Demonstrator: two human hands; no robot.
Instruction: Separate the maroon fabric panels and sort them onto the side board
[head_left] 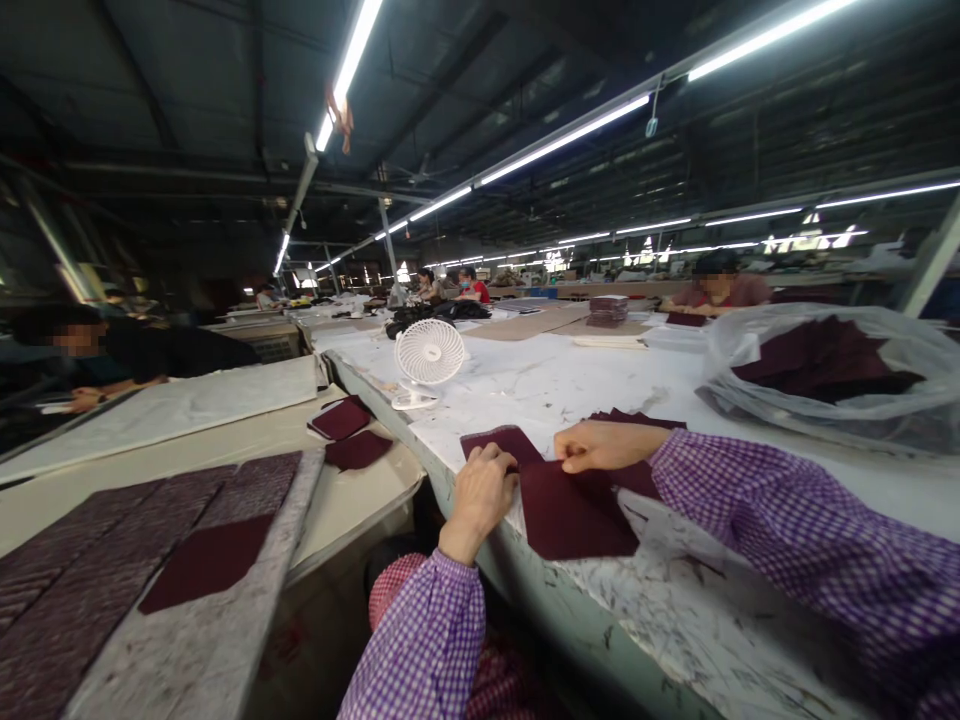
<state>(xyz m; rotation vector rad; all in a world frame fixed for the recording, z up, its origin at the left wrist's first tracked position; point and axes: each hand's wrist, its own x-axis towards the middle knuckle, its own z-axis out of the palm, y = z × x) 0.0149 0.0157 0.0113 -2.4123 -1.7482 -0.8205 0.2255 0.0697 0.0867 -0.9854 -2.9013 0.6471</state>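
Observation:
A maroon cut fabric piece (574,515) lies at the near edge of the white-covered table, its lower end by the edge. My right hand (611,443) pinches its upper part between thumb and fingers. At the left, my left hand (480,492) has its fingers curled on a second maroon fabric piece (514,443), which sticks out beyond the knuckles; the fingertips are partly hidden. Behind my right wrist, more maroon pieces (637,417) lie in a loose pile, partly covered by my forearm.
A white clip fan (430,352) stands on the table (517,375). At the right sits a clear plastic bag (817,410) of maroon pieces. Left, across a gap, a lower table holds rows of stacked fabric (142,530) and loose pieces (358,450). Several people sit farther off.

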